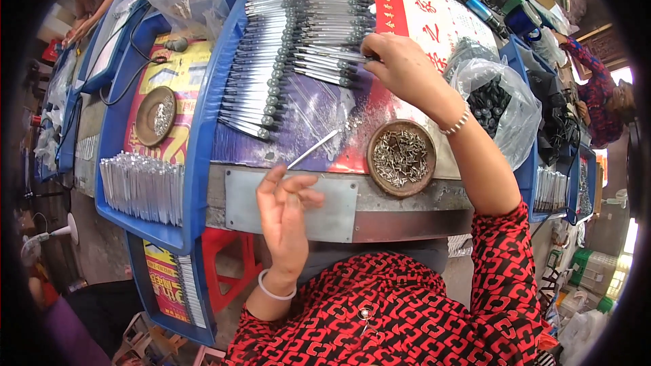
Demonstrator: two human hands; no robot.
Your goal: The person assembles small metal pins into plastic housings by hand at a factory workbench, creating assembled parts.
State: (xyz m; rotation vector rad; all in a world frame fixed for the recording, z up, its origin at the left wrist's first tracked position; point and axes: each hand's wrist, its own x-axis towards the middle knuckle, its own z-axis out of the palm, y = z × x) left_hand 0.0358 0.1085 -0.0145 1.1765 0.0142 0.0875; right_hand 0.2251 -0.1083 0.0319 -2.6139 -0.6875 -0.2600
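Note:
My left hand (285, 213) is raised at the bench's front edge, its fingers loosely bent and apart. Just beyond its fingertips a single thin silver rod (314, 148) slants across the worktop; I see no clear grip on it. Farther off, my right hand (405, 71) pinches the dark end of a slim metal rod (332, 51), at the right side of a row of similar rods. To the left, another row of silver rods with dark ends (256, 61) lies side by side. A round brown bowl (372, 169) of small metal pieces (401, 158) stands below my right forearm.
At left, a blue tray (199, 118) holds upright silver rods (143, 186) and a smaller bowl (148, 137). A clear plastic bag (519, 125) with black parts (489, 103) lies right of my right forearm. A red stool (227, 268) stands below the bench. Other people are at both sides.

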